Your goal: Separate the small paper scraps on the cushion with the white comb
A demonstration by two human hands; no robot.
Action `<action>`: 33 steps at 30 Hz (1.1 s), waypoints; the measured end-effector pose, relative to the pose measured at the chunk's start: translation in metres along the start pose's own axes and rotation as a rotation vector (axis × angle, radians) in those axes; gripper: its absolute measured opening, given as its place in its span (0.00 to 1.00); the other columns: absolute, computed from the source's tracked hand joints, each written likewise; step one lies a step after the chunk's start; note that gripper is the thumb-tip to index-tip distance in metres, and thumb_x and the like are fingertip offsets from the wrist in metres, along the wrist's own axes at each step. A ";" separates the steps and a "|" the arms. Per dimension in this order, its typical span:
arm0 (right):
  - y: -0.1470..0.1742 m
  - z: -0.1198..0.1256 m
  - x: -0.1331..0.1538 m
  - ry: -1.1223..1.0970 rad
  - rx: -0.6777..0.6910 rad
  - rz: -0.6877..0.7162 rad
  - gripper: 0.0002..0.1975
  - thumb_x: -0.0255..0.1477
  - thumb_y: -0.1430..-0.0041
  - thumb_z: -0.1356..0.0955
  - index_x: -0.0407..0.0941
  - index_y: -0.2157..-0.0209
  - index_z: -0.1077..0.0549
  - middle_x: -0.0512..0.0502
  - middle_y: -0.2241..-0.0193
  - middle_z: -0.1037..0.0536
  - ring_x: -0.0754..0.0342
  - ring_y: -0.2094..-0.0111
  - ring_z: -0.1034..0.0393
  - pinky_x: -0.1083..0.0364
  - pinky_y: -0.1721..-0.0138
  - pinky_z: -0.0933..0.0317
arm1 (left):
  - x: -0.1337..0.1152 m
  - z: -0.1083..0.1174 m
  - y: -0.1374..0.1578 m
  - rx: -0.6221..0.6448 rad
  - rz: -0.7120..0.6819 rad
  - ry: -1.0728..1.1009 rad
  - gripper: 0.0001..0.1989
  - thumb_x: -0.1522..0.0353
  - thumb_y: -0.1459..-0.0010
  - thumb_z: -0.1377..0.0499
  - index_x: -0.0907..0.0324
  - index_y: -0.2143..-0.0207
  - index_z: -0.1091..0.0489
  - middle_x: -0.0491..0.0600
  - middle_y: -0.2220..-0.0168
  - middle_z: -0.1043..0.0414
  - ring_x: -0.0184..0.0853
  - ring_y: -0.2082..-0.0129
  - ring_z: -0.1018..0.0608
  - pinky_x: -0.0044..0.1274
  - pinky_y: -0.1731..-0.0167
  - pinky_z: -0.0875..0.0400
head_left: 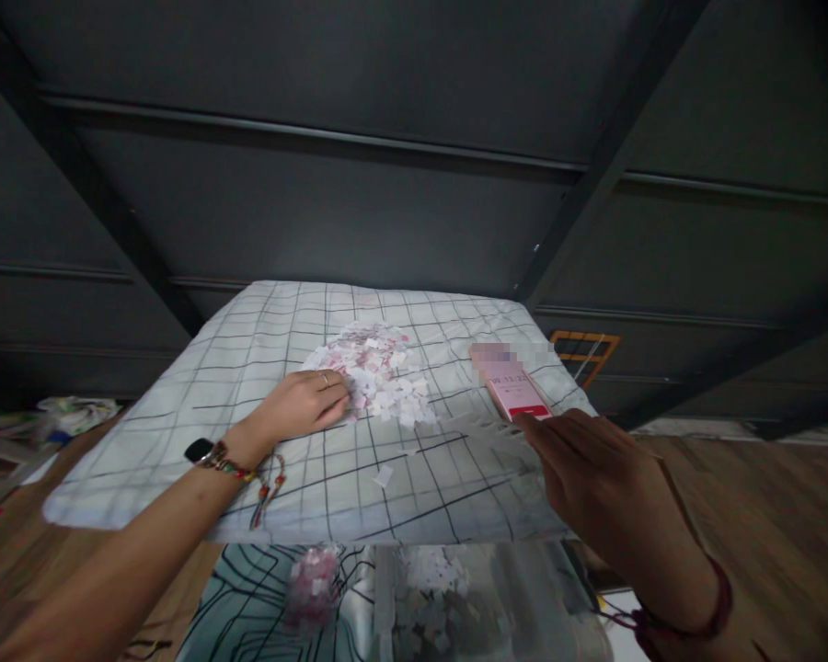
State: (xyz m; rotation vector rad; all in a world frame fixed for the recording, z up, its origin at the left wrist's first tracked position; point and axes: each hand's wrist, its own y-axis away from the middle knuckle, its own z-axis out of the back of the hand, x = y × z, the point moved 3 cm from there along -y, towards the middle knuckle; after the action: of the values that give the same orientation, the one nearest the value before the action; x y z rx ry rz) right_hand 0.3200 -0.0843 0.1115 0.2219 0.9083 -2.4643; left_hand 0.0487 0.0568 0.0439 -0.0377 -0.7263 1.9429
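Note:
My left hand [312, 402] rests at the near left edge of a heap of small white and pink paper pieces [379, 368]. Its fingers are curled closed, and whatever lies in them is hidden. On the right, a phone [514, 391] with a pink screen shows running digits and a red bar. My right hand [597, 469] is at the phone's near end, one fingertip at the red bar. The fingers of this hand are bent and close together; their undersides are hidden. One loose paper piece [384, 476] lies nearer to me.
A white cloth with dark grid lines [455, 496] covers the table. Below its front edge are a clear bag with pink bits [312, 588] and a greyish translucent container [524, 598] with paper scraps. Dark panels [359, 211] rise behind; an orange frame [586, 354] stands at right.

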 end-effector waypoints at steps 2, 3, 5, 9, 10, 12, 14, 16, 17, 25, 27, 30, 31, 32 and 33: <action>0.000 0.000 -0.001 0.011 0.012 -0.001 0.13 0.15 0.46 0.41 0.38 0.65 0.28 0.46 0.77 0.29 0.53 0.73 0.37 0.53 0.69 0.43 | 0.000 0.000 0.000 -0.003 0.001 0.001 0.15 0.69 0.38 0.54 0.59 0.74 0.32 0.45 0.75 0.29 0.28 0.76 0.28 0.21 0.75 0.34; 0.000 0.001 -0.001 0.013 0.014 -0.001 0.14 0.15 0.46 0.42 0.38 0.65 0.28 0.46 0.77 0.29 0.53 0.73 0.37 0.53 0.69 0.43 | 0.000 0.000 0.000 -0.003 0.001 0.004 0.15 0.69 0.38 0.54 0.59 0.74 0.32 0.45 0.75 0.29 0.28 0.76 0.28 0.21 0.75 0.34; 0.001 0.004 -0.001 0.002 0.008 0.002 0.13 0.15 0.46 0.41 0.38 0.65 0.28 0.46 0.78 0.29 0.53 0.73 0.37 0.54 0.70 0.43 | 0.000 0.000 0.000 -0.002 0.003 0.013 0.15 0.69 0.39 0.54 0.59 0.74 0.32 0.45 0.75 0.28 0.29 0.76 0.28 0.21 0.75 0.34; -0.001 0.009 0.004 -0.041 -0.030 0.029 0.12 0.16 0.45 0.40 0.36 0.63 0.27 0.44 0.75 0.26 0.53 0.71 0.35 0.53 0.67 0.40 | -0.001 0.001 -0.002 -0.005 -0.003 0.014 0.14 0.69 0.39 0.54 0.59 0.74 0.32 0.45 0.75 0.28 0.29 0.76 0.28 0.22 0.75 0.34; -0.002 0.009 0.006 -0.048 -0.035 0.036 0.13 0.15 0.46 0.40 0.36 0.63 0.27 0.43 0.74 0.25 0.52 0.71 0.34 0.53 0.66 0.39 | -0.001 0.001 -0.002 -0.007 -0.005 0.012 0.14 0.69 0.39 0.54 0.59 0.74 0.32 0.45 0.75 0.28 0.29 0.76 0.28 0.22 0.75 0.34; -0.004 0.007 0.008 -0.047 -0.031 0.045 0.14 0.15 0.46 0.41 0.36 0.64 0.27 0.43 0.73 0.24 0.52 0.71 0.34 0.53 0.67 0.39 | 0.000 0.002 -0.002 -0.012 -0.005 0.008 0.14 0.69 0.39 0.54 0.59 0.74 0.32 0.45 0.74 0.28 0.29 0.76 0.27 0.21 0.74 0.34; -0.005 0.006 0.009 -0.037 -0.015 0.046 0.14 0.15 0.46 0.41 0.37 0.64 0.27 0.43 0.74 0.24 0.52 0.72 0.34 0.53 0.69 0.39 | 0.000 0.002 -0.002 -0.016 -0.005 0.009 0.14 0.69 0.39 0.53 0.59 0.74 0.32 0.46 0.73 0.27 0.29 0.75 0.27 0.21 0.74 0.34; -0.005 0.005 0.008 -0.024 -0.007 0.042 0.13 0.16 0.46 0.41 0.37 0.64 0.26 0.43 0.75 0.25 0.52 0.72 0.34 0.53 0.69 0.39 | 0.000 0.001 -0.001 -0.016 -0.004 0.011 0.14 0.69 0.39 0.53 0.60 0.73 0.32 0.46 0.73 0.27 0.29 0.75 0.27 0.21 0.74 0.34; -0.004 0.006 0.007 -0.018 -0.008 0.039 0.13 0.16 0.46 0.40 0.36 0.64 0.26 0.43 0.75 0.25 0.52 0.72 0.34 0.52 0.68 0.39 | 0.000 0.001 -0.001 -0.012 -0.004 0.011 0.14 0.69 0.39 0.53 0.60 0.73 0.31 0.46 0.73 0.27 0.29 0.75 0.27 0.21 0.74 0.34; -0.003 0.009 0.008 -0.047 -0.008 0.034 0.12 0.15 0.45 0.40 0.36 0.65 0.26 0.43 0.74 0.25 0.52 0.71 0.34 0.53 0.68 0.39 | 0.001 -0.002 0.000 0.025 0.007 0.003 0.15 0.68 0.38 0.54 0.59 0.73 0.32 0.46 0.73 0.27 0.29 0.75 0.27 0.21 0.74 0.34; -0.003 0.012 0.010 -0.069 -0.009 0.039 0.13 0.16 0.45 0.41 0.37 0.66 0.26 0.44 0.75 0.25 0.53 0.72 0.34 0.53 0.69 0.40 | 0.001 -0.002 0.001 0.024 0.009 0.000 0.15 0.68 0.38 0.54 0.59 0.73 0.32 0.46 0.74 0.27 0.29 0.75 0.27 0.21 0.75 0.34; -0.005 0.017 0.012 -0.106 -0.011 0.055 0.14 0.16 0.43 0.41 0.39 0.66 0.26 0.47 0.77 0.25 0.54 0.73 0.34 0.55 0.70 0.40 | 0.001 -0.001 0.001 0.016 0.006 0.008 0.15 0.69 0.38 0.54 0.60 0.73 0.31 0.47 0.73 0.27 0.29 0.74 0.26 0.21 0.74 0.34; -0.005 0.018 0.012 -0.106 -0.014 0.057 0.13 0.16 0.43 0.41 0.39 0.67 0.26 0.47 0.77 0.26 0.55 0.74 0.34 0.55 0.71 0.40 | 0.001 -0.001 0.001 0.014 0.005 0.010 0.15 0.69 0.38 0.54 0.60 0.72 0.31 0.47 0.73 0.27 0.29 0.74 0.26 0.21 0.74 0.34; -0.005 0.019 0.012 -0.102 -0.019 0.056 0.13 0.16 0.43 0.41 0.39 0.67 0.26 0.47 0.77 0.26 0.55 0.74 0.34 0.55 0.71 0.40 | 0.001 -0.001 0.001 0.013 0.005 0.011 0.14 0.69 0.38 0.53 0.60 0.73 0.31 0.47 0.73 0.27 0.29 0.74 0.26 0.21 0.74 0.34; -0.005 0.020 0.011 -0.096 -0.023 0.054 0.13 0.16 0.43 0.41 0.39 0.67 0.26 0.47 0.77 0.25 0.55 0.74 0.34 0.55 0.71 0.40 | 0.001 -0.001 0.001 0.012 0.006 0.010 0.14 0.69 0.38 0.53 0.60 0.73 0.31 0.47 0.73 0.27 0.29 0.74 0.26 0.21 0.74 0.34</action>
State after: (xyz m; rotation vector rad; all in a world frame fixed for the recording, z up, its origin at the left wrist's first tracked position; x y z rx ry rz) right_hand 0.3081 -0.0980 0.1260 0.1171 0.8777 -2.3914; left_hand 0.0481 0.0574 0.0433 -0.0424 -0.7083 1.9510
